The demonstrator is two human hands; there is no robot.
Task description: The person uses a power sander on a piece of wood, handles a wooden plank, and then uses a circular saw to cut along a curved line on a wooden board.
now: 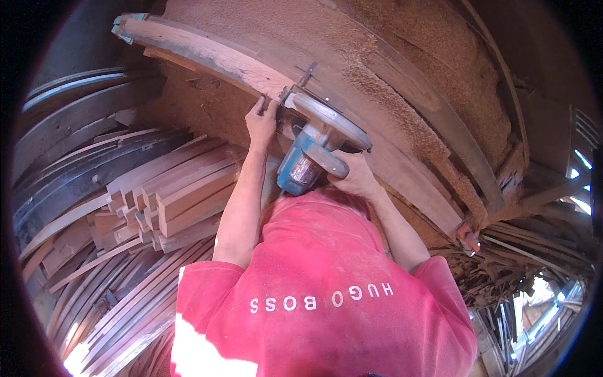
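A circular saw (304, 163) with a blue motor housing and a pale metal blade guard (330, 116) rests on a long wooden plank (220, 55). My right hand (355, 176) is wrapped round its rear handle. My left hand (261, 120) is at the plank's near edge, just left of the saw's base. Its fingers are stretched out and a little apart, the tips touching the edge near the base. A thin metal bar (306, 74) sticks out beyond the front of the saw. The blade itself is hidden under the guard and base.
A pale green clamp (129, 28) sits at the plank's far left end, and an orange clamp (467, 237) at its right end. Sawdust (408, 119) covers the boards beyond. Stacked timber pieces (182, 195) lie to my left; thin offcuts (521, 251) are heaped at right.
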